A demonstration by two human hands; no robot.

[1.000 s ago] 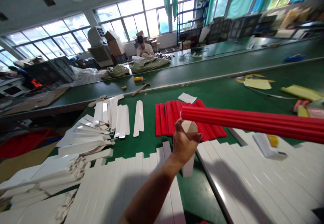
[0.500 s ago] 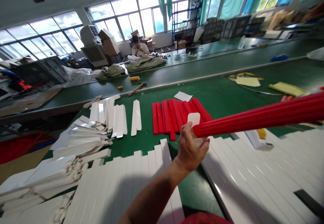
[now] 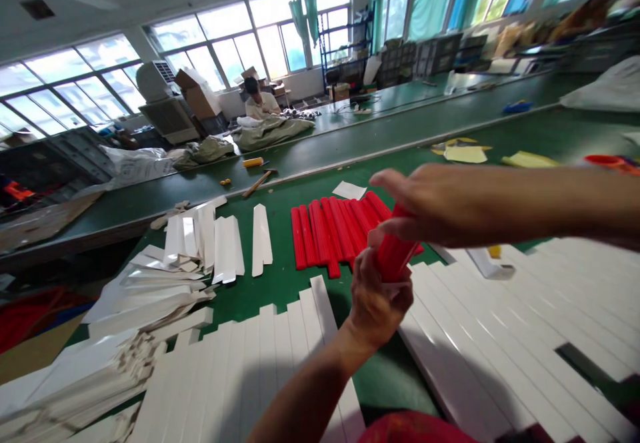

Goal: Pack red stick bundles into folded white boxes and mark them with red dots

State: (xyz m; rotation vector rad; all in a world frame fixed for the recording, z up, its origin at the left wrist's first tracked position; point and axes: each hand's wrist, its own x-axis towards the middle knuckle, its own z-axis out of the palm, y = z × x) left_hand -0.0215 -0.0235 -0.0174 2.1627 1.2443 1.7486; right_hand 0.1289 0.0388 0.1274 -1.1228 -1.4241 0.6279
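Note:
My left hand [image 3: 377, 296] is closed around the open end of a white box [image 3: 397, 285], whose flap stands up beside the fingers. A ribbed red rod [image 3: 393, 256] sits in that end, with a short length showing above it. My right hand [image 3: 425, 203] lies over the rod's upper end, thumb stretched to the left and fingers against the red surface. That hand hides the rod's top. Behind them a row of similar red rods [image 3: 325, 233] lies side by side on the green table [image 3: 240, 299].
Long white boxes [image 3: 280, 349] lie in rows on both sides of the left forearm. Flattened white boxes [image 3: 150, 289] are piled at left. A hammer [image 3: 259, 183] and a yellow-handled tool [image 3: 253, 162] rest farther back. A person [image 3: 260, 101] sits beyond the tables.
My right hand has come in from the right onto the red rod. The rod, earlier stretching far to the right, now stands steeper and shows only a short length above the box.

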